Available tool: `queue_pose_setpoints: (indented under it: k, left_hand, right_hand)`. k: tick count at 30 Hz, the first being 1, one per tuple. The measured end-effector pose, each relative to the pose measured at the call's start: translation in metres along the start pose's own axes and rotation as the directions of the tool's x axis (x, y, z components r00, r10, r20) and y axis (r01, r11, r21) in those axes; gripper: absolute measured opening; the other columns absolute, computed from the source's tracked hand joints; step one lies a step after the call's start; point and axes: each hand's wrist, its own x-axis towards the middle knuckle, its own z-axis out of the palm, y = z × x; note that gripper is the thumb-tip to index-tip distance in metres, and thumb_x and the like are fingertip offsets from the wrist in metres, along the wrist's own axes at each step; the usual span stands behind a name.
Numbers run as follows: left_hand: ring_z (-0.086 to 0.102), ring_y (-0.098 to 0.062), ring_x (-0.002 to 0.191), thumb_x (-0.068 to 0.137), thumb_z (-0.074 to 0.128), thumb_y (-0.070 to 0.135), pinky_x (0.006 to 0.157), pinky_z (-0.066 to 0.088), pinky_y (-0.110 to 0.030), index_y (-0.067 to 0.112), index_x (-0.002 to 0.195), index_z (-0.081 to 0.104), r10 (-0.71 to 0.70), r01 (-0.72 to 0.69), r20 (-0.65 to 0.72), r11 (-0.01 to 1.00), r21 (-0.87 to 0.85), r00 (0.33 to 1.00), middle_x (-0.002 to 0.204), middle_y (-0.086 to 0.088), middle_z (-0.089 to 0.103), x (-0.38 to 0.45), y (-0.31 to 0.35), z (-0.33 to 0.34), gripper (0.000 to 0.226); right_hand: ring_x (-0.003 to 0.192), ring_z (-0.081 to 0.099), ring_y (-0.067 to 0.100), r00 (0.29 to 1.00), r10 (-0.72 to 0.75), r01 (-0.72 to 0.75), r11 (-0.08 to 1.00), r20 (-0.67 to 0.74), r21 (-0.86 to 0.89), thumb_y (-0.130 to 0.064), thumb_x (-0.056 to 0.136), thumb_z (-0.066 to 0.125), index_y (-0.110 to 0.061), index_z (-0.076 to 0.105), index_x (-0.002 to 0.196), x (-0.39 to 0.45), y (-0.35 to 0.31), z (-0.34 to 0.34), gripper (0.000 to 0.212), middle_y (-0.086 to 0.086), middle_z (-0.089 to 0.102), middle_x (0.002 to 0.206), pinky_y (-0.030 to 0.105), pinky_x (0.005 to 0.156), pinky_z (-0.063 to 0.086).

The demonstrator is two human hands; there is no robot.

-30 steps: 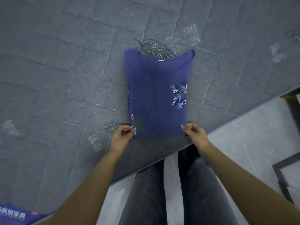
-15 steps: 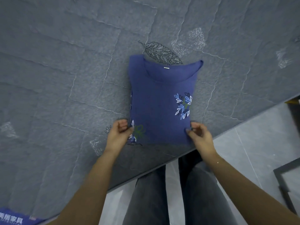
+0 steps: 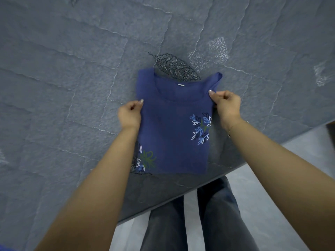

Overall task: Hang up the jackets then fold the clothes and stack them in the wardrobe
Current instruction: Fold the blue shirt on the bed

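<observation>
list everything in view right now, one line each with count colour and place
folded blue knit top with leaf embroidery: 1, blue, flat on the mattress near its front edge
grey quilted mattress: 1, grey with stitched leaf motifs, fills most of the view
pale grey tiled floor: 1, light grey, lower right beyond the mattress edge
blue item: 1, blue, bottom left corner, mostly cut off
legs in dark grey jeans: 2, dark grey, bottom centre
left hand: 1, pinches the top's left edge
right hand: 1, pinches the top's right edge near the neckline
</observation>
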Motion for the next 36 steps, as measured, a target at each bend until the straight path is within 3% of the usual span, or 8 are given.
queue_pose_setpoints:
  k: [4,6,9,11,18,28,32,36]
  left_hand:
    - [0.057,-0.008,0.072,0.086,0.073,0.028,0.081,0.05,-0.027,0.013,0.095,0.06,-0.075,0.069,-0.102,0.995,-0.069,0.992,0.08,0.004,0.061,-0.006,0.005,-0.001,0.022]
    - [0.065,-0.015,0.082,0.082,0.078,0.025,0.081,0.054,-0.03,0.014,0.1,0.057,-0.168,0.182,0.09,0.967,-0.178,0.982,0.094,-0.004,0.068,-0.012,0.007,-0.001,0.029]
    - [0.071,-0.021,0.096,0.085,0.073,0.02,0.075,0.058,-0.03,0.007,0.113,0.065,-0.269,0.483,0.526,0.813,-0.326,0.807,0.109,-0.01,0.073,-0.029,0.004,-0.007,0.032]
    - [0.071,-0.021,0.099,0.083,0.072,0.02,0.073,0.058,-0.029,0.01,0.113,0.068,-0.274,0.529,0.577,0.78,-0.335,0.769,0.111,-0.009,0.072,-0.036,-0.001,-0.01,0.032]
    - [0.071,-0.021,0.099,0.081,0.072,0.021,0.074,0.059,-0.032,0.007,0.126,0.063,-0.25,0.519,0.568,0.766,-0.38,0.784,0.112,-0.009,0.072,-0.036,0.004,-0.014,0.048]
    - [0.068,-0.023,0.105,0.09,0.061,0.009,0.081,0.058,-0.032,0.004,0.128,0.058,0.001,0.316,0.583,0.84,-0.441,0.812,0.117,-0.013,0.07,-0.122,0.071,-0.053,0.038]
    - [0.067,-0.021,0.106,0.092,0.058,0.012,0.087,0.058,-0.034,0.009,0.127,0.058,0.139,0.156,0.66,0.916,-0.369,0.738,0.119,-0.01,0.069,-0.2,0.127,-0.06,0.035]
    - [0.067,-0.017,0.108,0.098,0.051,0.021,0.079,0.056,-0.025,0.013,0.126,0.058,0.245,-0.022,0.776,0.958,-0.286,0.581,0.118,-0.004,0.071,-0.283,0.186,-0.055,0.03]
  right_hand:
    - [0.068,0.053,0.01,0.998,-0.048,0.046,0.997,-0.03,-0.054,-0.017,0.081,0.079,-0.017,0.052,0.079,0.005,0.01,-0.006,0.027,-0.002,0.055,0.074,0.025,0.07,0.049]
    - [0.073,0.061,0.009,1.0,0.007,-0.007,1.0,0.026,0.01,-0.016,0.078,0.082,-0.014,0.053,0.098,0.004,0.013,-0.012,0.035,-0.002,0.06,0.084,0.023,0.072,0.053]
    - [0.091,0.072,0.016,0.922,0.149,-0.149,0.988,0.358,-0.027,-0.014,0.08,0.079,-0.008,0.062,0.113,-0.008,0.025,-0.021,0.038,-0.001,0.075,0.098,0.027,0.077,0.056]
    - [0.101,0.07,0.018,0.854,0.208,-0.167,0.978,0.477,-0.127,-0.011,0.08,0.077,-0.007,0.068,0.113,-0.017,0.038,-0.025,0.034,0.002,0.074,0.107,0.032,0.089,0.054]
    - [0.106,0.068,0.025,0.844,0.221,-0.373,0.897,0.49,0.238,-0.017,0.086,0.072,-0.012,0.068,0.115,-0.021,0.047,-0.011,0.03,0.01,0.07,0.117,0.036,0.082,0.057]
    - [0.09,0.072,0.023,0.944,0.042,-0.173,0.906,0.326,0.386,-0.009,0.089,0.064,-0.015,0.068,0.106,-0.137,-0.009,-0.061,0.018,0.006,0.075,0.103,0.04,0.082,0.06]
    - [0.099,0.069,0.026,0.978,-0.083,-0.01,0.899,0.191,0.439,-0.004,0.088,0.063,-0.01,0.062,0.118,-0.219,-0.044,-0.127,0.031,0.01,0.071,0.115,0.04,0.089,0.057]
    - [0.095,0.071,0.025,0.982,-0.187,0.158,0.858,0.012,0.489,-0.01,0.077,0.069,-0.012,0.062,0.117,-0.301,-0.071,-0.207,0.04,0.009,0.072,0.112,0.035,0.079,0.06]
